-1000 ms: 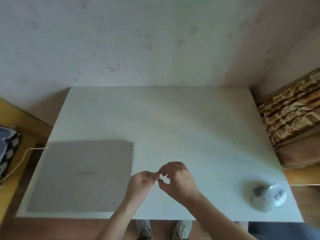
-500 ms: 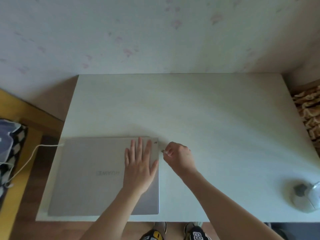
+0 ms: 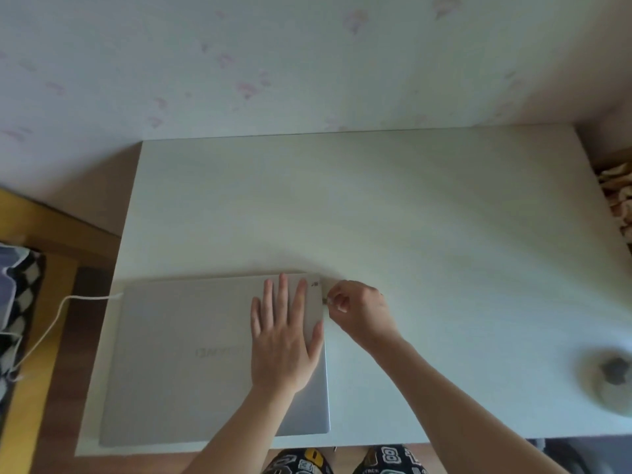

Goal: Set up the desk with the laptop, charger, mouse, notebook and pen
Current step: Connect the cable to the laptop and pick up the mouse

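Observation:
A closed silver laptop [image 3: 184, 357] lies at the near left of the white desk [image 3: 393, 217]. My left hand [image 3: 285, 336] rests flat on the lid near its right edge, fingers spread. My right hand [image 3: 359, 307] is pinched on a small plug-like piece [image 3: 324, 300] pressed against the laptop's right side near the back corner. A white charger cable [image 3: 54, 323] runs from the laptop's left back corner off the desk. A white and grey mouse [image 3: 612, 381], blurred, lies at the desk's near right edge.
A patterned wall stands behind the desk. A yellow wooden piece with a checked cloth [image 3: 20, 292] sits to the left, below desk level. A brown patterned fabric [image 3: 619, 196] shows at the right edge. My knees are visible under the front edge.
A second ago both hands were pinched together in front of me. My left hand moved onto the laptop lid, and my right hand moved to the laptop's right side. The view shifted left.

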